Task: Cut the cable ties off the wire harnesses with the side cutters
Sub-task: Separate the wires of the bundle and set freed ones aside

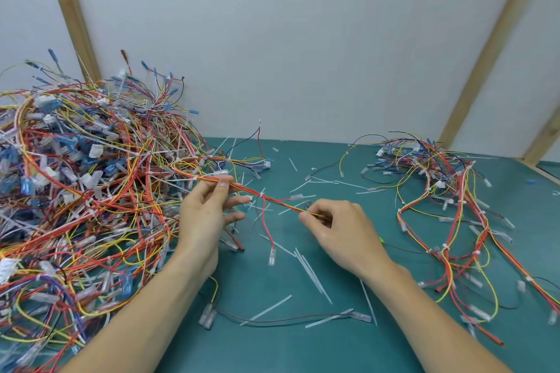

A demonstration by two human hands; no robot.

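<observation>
A large heap of wire harnesses [78, 185] occupies the left of the green table [303, 348]. The left forearm rises from the lower edge, and the left hand [206, 215] pinches a red-and-yellow harness [266, 198] between thumb and forefinger, the other fingers extended and relaxed. The harness runs taut, above the table, from the heap rightward. The right forearm enters from lower right; the right hand [339, 233] has its fingers curled and pinches the same harness at its near end. A green object just behind the right hand is mostly hidden; side cutters cannot be identified. Cut white cable ties [309, 269] lie scattered between the arms. A smaller pile of harnesses [448, 206] lies at the right.
</observation>
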